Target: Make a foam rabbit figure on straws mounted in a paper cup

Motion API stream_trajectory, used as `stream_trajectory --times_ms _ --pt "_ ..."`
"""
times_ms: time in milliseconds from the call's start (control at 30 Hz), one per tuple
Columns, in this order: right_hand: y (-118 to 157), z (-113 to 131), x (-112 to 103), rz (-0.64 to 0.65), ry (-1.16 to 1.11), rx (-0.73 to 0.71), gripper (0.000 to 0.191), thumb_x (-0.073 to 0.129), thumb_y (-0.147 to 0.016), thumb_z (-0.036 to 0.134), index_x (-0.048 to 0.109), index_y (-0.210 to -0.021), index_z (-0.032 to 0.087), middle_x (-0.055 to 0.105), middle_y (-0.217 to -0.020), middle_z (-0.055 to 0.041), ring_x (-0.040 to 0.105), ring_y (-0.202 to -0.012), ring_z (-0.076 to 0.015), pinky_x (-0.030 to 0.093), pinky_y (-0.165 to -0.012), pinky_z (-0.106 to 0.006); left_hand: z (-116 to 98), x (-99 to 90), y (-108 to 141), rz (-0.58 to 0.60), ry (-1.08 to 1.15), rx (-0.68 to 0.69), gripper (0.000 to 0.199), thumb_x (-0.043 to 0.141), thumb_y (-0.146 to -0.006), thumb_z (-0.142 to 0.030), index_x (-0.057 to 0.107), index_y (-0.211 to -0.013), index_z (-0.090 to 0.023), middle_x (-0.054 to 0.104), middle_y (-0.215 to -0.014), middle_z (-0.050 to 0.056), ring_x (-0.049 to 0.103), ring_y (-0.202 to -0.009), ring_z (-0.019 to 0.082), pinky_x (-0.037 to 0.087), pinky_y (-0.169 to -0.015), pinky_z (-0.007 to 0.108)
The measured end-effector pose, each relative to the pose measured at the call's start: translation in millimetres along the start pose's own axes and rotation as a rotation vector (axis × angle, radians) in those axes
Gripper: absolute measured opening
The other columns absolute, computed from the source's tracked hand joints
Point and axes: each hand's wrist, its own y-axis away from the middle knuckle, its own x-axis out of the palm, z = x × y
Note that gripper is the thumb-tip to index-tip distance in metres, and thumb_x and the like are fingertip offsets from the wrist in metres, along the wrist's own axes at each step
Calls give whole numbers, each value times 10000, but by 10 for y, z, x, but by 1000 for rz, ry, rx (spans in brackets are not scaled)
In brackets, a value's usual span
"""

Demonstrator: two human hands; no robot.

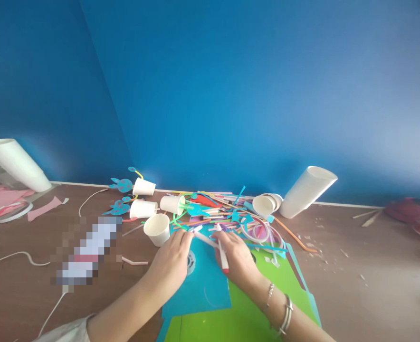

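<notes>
My left hand (174, 259) is closed over the blue sheet (210, 304), with a small white piece at its fingertips that I cannot make out. A white marker (223, 259) with a red end is held in my right hand (236, 256). Between the two hands a thin pale stick (206, 239) slants across. A clear ring (191, 262) lies on the blue sheet, partly hidden by my left hand. Lower on the sheet a faint round outline shows. Under the sheet is a green sheet (267, 313).
Several white paper cups (157, 230) stand or lie behind my left hand, some with blue cutouts (120, 185). A pile of coloured sticks (210, 209) lies behind both hands. Tall cup stacks lean at left (21, 164) and right (308, 192). Paper scraps litter the brown table (356, 304).
</notes>
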Motion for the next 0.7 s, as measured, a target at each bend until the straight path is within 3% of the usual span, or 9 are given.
stream_trajectory --times_ms 133,267,367,500,633,700 --pt "-33 -177 -231 -288 -393 321 247 567 -786 260 508 -1023 217 673 -813 -32 628 -677 -204 494 -627 -324 49 45 -190 48 30 36 359 337 -860 -2 608 -1048 -143 622 -1020 105 581 -988 232 483 -859 364" --pt "-86 -235 -373 -498 -747 480 353 655 -725 313 488 -1025 228 666 -777 -5 640 -677 -198 518 -631 -332 -107 157 -551 33 43 148 272 430 -897 -118 650 -1045 -179 628 -1009 90 561 -1005 237 456 -881 365" --pt "-95 -256 -357 -543 -884 498 394 680 -695 291 482 -1030 225 652 -759 12 636 -677 -190 518 -630 -326 -262 284 -840 53 -37 228 303 434 -883 -89 648 -1071 -194 603 -937 83 529 -1024 245 440 -858 358" --pt "-66 -314 -299 -561 -790 469 282 670 -705 278 514 -930 212 620 -746 16 613 -688 -183 524 -653 -331 -352 457 -1060 29 -60 321 188 490 -856 -96 659 -888 -170 579 -963 86 495 -1060 261 406 -886 385" --pt "-30 -317 -301 -583 -776 431 272 645 -753 294 503 -970 213 636 -807 -11 629 -719 -197 537 -668 -343 -329 485 -1059 -22 -2 269 111 531 -838 -117 633 -851 -159 594 -991 79 516 -1028 240 414 -871 362" --pt "-21 -275 -314 -594 -749 395 255 640 -772 297 508 -973 215 647 -853 -27 635 -759 -206 535 -694 -350 -317 430 -1016 -44 165 182 64 567 -827 -159 625 -851 -174 623 -974 55 548 -990 212 426 -850 324"
